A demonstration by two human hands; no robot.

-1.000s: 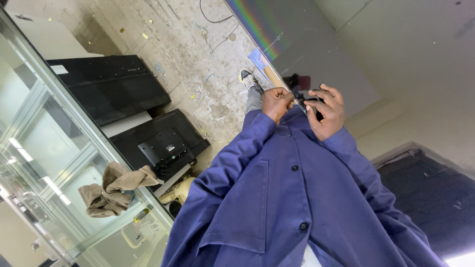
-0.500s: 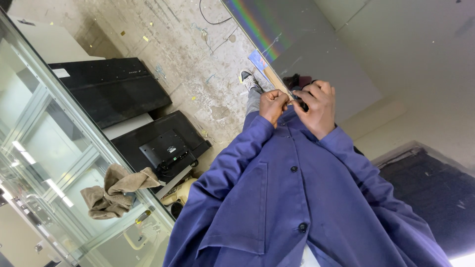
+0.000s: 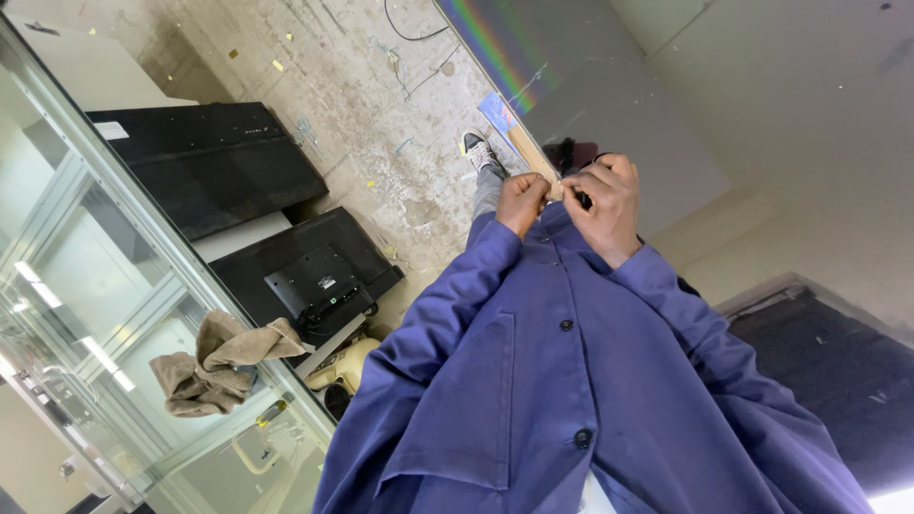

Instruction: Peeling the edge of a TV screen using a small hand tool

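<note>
I look down my own front at a blue work coat [image 3: 571, 381] with dark buttons. Both hands meet at the coat's lower front edge. My left hand [image 3: 522, 202] is closed and pinches the fabric there. My right hand [image 3: 602, 207] is curled close beside it, fingertips pinching the same edge; what sits between the fingers is hidden. Just past the hands, a tan strip [image 3: 529, 152] and a small blue card [image 3: 495, 110] show near my shoe [image 3: 476, 150] on the concrete floor.
Two black flat monitors [image 3: 214, 162] [image 3: 305, 271] lie on the littered floor to the left. A glass-fronted cabinet [image 3: 86, 314] runs along the left, with a tan rag [image 3: 214, 366] by it. A grey board [image 3: 590, 86] and a pale wall are on the right.
My right hand has drawn in closer to my left, and its fingers have curled tighter at the coat's edge. The left hand has barely moved.
</note>
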